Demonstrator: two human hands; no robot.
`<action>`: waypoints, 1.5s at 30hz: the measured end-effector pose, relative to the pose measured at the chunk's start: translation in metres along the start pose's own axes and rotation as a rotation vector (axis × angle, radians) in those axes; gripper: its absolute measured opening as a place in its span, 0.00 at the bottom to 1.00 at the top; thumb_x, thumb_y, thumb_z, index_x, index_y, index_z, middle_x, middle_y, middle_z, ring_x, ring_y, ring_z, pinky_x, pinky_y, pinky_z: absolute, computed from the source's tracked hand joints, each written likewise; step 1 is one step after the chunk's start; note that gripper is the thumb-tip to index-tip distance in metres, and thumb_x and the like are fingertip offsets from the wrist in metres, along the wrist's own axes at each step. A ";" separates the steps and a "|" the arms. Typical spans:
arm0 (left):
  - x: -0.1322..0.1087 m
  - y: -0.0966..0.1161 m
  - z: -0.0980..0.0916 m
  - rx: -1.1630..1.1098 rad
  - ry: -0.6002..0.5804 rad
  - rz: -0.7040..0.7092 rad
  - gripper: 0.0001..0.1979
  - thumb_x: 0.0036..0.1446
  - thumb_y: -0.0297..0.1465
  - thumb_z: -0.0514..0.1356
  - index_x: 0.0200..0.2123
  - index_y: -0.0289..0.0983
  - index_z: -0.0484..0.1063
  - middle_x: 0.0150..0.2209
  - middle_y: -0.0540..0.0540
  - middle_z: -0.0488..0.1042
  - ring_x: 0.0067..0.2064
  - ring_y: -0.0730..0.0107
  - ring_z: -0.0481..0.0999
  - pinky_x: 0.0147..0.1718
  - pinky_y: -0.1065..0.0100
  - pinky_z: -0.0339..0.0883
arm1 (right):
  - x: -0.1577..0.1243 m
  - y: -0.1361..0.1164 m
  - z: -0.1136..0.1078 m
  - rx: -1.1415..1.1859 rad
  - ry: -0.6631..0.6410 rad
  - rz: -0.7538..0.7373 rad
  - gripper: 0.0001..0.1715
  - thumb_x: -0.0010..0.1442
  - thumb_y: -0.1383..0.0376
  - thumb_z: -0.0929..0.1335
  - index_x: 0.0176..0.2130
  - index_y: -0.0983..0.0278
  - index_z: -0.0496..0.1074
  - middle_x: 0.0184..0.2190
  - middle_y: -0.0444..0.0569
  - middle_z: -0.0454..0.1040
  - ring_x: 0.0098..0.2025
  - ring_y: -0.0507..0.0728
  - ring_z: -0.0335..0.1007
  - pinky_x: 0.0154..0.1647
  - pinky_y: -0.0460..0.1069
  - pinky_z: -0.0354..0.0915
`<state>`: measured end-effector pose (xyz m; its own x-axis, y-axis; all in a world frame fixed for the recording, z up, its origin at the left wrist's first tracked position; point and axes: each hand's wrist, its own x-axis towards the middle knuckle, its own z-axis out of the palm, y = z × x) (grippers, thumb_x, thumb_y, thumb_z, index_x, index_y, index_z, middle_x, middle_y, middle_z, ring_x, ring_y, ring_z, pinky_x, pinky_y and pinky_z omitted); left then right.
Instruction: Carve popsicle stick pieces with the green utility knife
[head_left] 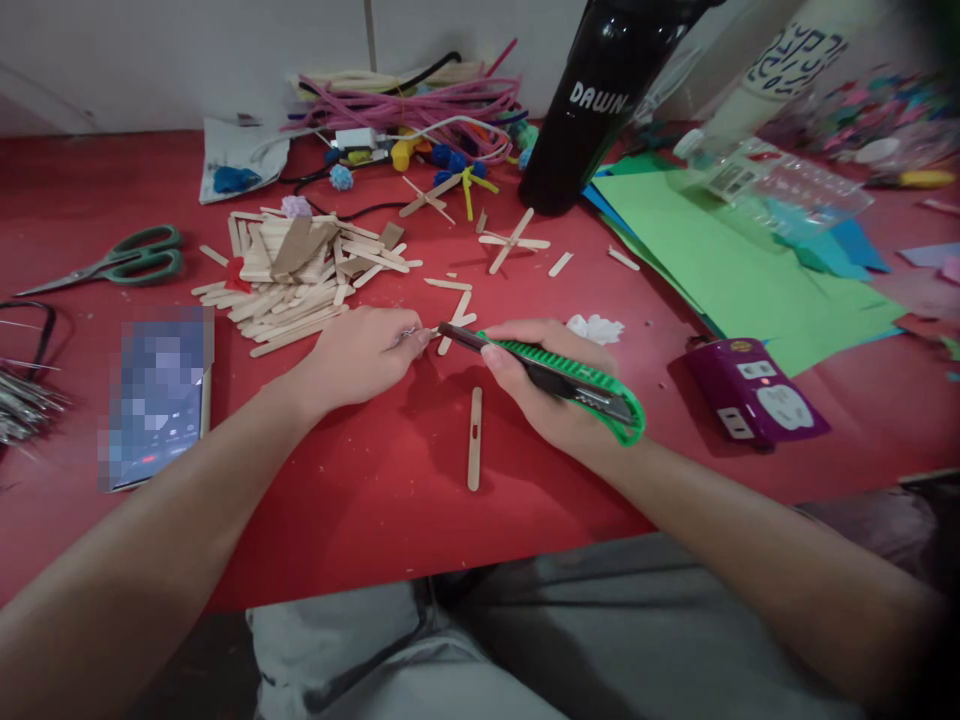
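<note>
My right hand point(544, 400) is wrapped round a green utility knife point(577, 372), its dark blade end aimed left toward my other hand. My left hand point(360, 350) is pinched on a small piece of craft stick point(434, 332), mostly hidden by the fingers, and the knife's tip is right at it. Just beyond the tip, crossed craft sticks point(459, 312) lie on the red table. Between my forearms rests a single craft stick point(475, 465) with a slot cut through its middle. A big pile of craft sticks point(289, 295) lies beside my left hand.
Green-handled scissors point(142, 262) and a phone point(161, 400) lie left. Behind stand pink pipe cleaners point(420, 108) and a black bottle point(592, 110). On the right are green paper sheets point(750, 250), a clear plastic bottle point(795, 190) and a purple socket box point(757, 390).
</note>
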<state>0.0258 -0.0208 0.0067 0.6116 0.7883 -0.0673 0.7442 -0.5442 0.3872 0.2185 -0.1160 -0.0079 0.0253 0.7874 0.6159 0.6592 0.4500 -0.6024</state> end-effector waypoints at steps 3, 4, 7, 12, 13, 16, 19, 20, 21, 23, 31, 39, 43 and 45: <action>0.000 0.002 0.001 0.036 0.003 -0.007 0.21 0.63 0.43 0.47 0.29 0.39 0.72 0.28 0.47 0.75 0.27 0.68 0.67 0.26 0.66 0.50 | 0.001 -0.001 0.000 -0.004 -0.005 0.000 0.04 0.61 0.64 0.69 0.38 0.61 0.75 0.34 0.48 0.79 0.34 0.54 0.77 0.36 0.48 0.73; 0.000 0.003 0.001 0.052 0.008 -0.009 0.21 0.63 0.43 0.47 0.29 0.39 0.72 0.27 0.47 0.75 0.27 0.68 0.67 0.26 0.66 0.50 | 0.001 -0.002 0.000 -0.005 -0.006 -0.001 0.04 0.61 0.64 0.69 0.38 0.61 0.75 0.33 0.48 0.79 0.33 0.54 0.77 0.34 0.48 0.72; 0.000 0.005 0.001 0.095 0.019 -0.026 0.21 0.62 0.44 0.47 0.29 0.39 0.72 0.27 0.46 0.75 0.27 0.66 0.67 0.26 0.65 0.49 | 0.000 -0.001 0.001 -0.014 -0.010 -0.019 0.02 0.61 0.66 0.69 0.37 0.61 0.73 0.29 0.46 0.78 0.29 0.52 0.74 0.30 0.46 0.70; -0.001 0.009 0.000 0.132 -0.001 -0.034 0.21 0.61 0.43 0.46 0.30 0.38 0.73 0.28 0.44 0.76 0.29 0.64 0.70 0.27 0.65 0.49 | -0.004 0.004 0.002 0.025 -0.054 -0.101 0.04 0.59 0.67 0.69 0.38 0.61 0.71 0.28 0.43 0.76 0.26 0.50 0.71 0.28 0.46 0.69; -0.001 0.010 0.000 0.138 -0.005 -0.035 0.20 0.61 0.42 0.46 0.30 0.38 0.73 0.29 0.44 0.77 0.30 0.63 0.71 0.27 0.64 0.49 | -0.005 0.005 0.002 0.031 -0.058 -0.108 0.04 0.59 0.68 0.69 0.38 0.61 0.70 0.28 0.43 0.75 0.26 0.51 0.71 0.28 0.47 0.69; 0.000 0.010 0.000 0.140 0.010 -0.060 0.20 0.61 0.41 0.46 0.30 0.37 0.73 0.29 0.44 0.77 0.31 0.63 0.71 0.28 0.64 0.50 | -0.007 0.007 0.002 0.032 -0.083 -0.104 0.05 0.60 0.68 0.68 0.38 0.59 0.69 0.29 0.44 0.75 0.27 0.52 0.72 0.28 0.48 0.70; 0.001 0.009 -0.001 0.103 0.012 -0.064 0.20 0.61 0.40 0.46 0.30 0.37 0.73 0.30 0.44 0.77 0.31 0.63 0.71 0.28 0.64 0.51 | -0.009 0.007 0.002 0.027 -0.115 -0.119 0.05 0.60 0.69 0.68 0.38 0.58 0.69 0.30 0.45 0.76 0.30 0.53 0.74 0.31 0.48 0.71; 0.001 0.009 -0.001 0.095 0.004 -0.059 0.20 0.61 0.40 0.46 0.30 0.37 0.74 0.31 0.44 0.77 0.32 0.64 0.71 0.28 0.65 0.51 | -0.009 0.007 0.002 0.025 -0.113 -0.119 0.05 0.60 0.69 0.68 0.38 0.59 0.69 0.31 0.45 0.76 0.30 0.53 0.74 0.31 0.48 0.71; 0.002 0.008 -0.002 0.092 -0.005 -0.053 0.20 0.61 0.41 0.46 0.30 0.38 0.74 0.31 0.45 0.77 0.32 0.64 0.71 0.28 0.65 0.51 | -0.009 0.007 0.002 0.022 -0.100 -0.112 0.04 0.60 0.68 0.68 0.38 0.59 0.70 0.31 0.44 0.76 0.30 0.52 0.74 0.32 0.48 0.71; 0.002 0.008 -0.002 0.100 -0.017 -0.054 0.20 0.61 0.41 0.46 0.31 0.38 0.75 0.31 0.45 0.77 0.32 0.64 0.71 0.28 0.65 0.51 | -0.009 0.006 0.001 0.008 -0.075 -0.083 0.04 0.60 0.68 0.69 0.38 0.61 0.71 0.31 0.44 0.76 0.30 0.51 0.73 0.32 0.46 0.70; 0.002 0.009 -0.002 0.123 -0.024 -0.042 0.21 0.61 0.40 0.46 0.32 0.39 0.76 0.30 0.46 0.77 0.31 0.65 0.71 0.28 0.65 0.50 | -0.003 0.001 0.001 -0.035 -0.029 -0.082 0.04 0.61 0.66 0.68 0.38 0.62 0.74 0.31 0.46 0.78 0.30 0.51 0.74 0.33 0.46 0.70; 0.001 0.009 -0.002 0.142 -0.019 -0.036 0.20 0.61 0.40 0.45 0.29 0.39 0.73 0.29 0.46 0.76 0.31 0.65 0.70 0.28 0.65 0.49 | -0.002 0.001 0.000 -0.021 -0.044 -0.076 0.05 0.61 0.66 0.69 0.39 0.63 0.74 0.32 0.46 0.79 0.31 0.51 0.74 0.34 0.45 0.69; 0.001 0.008 -0.002 0.142 -0.024 -0.036 0.19 0.60 0.40 0.46 0.28 0.39 0.71 0.28 0.47 0.74 0.30 0.66 0.69 0.27 0.65 0.48 | -0.002 0.001 0.001 -0.013 -0.028 -0.042 0.05 0.61 0.65 0.69 0.40 0.62 0.74 0.34 0.46 0.79 0.33 0.51 0.75 0.35 0.45 0.70; 0.001 0.009 -0.002 0.141 -0.029 -0.040 0.19 0.60 0.41 0.45 0.28 0.39 0.71 0.27 0.47 0.74 0.29 0.66 0.68 0.27 0.65 0.48 | -0.002 0.001 0.002 -0.016 -0.029 -0.035 0.06 0.61 0.65 0.69 0.40 0.62 0.74 0.34 0.47 0.79 0.33 0.52 0.75 0.36 0.46 0.70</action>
<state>0.0323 -0.0238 0.0120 0.5864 0.8028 -0.1079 0.7975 -0.5489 0.2506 0.2181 -0.1162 -0.0108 -0.0195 0.7834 0.6212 0.6715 0.4706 -0.5724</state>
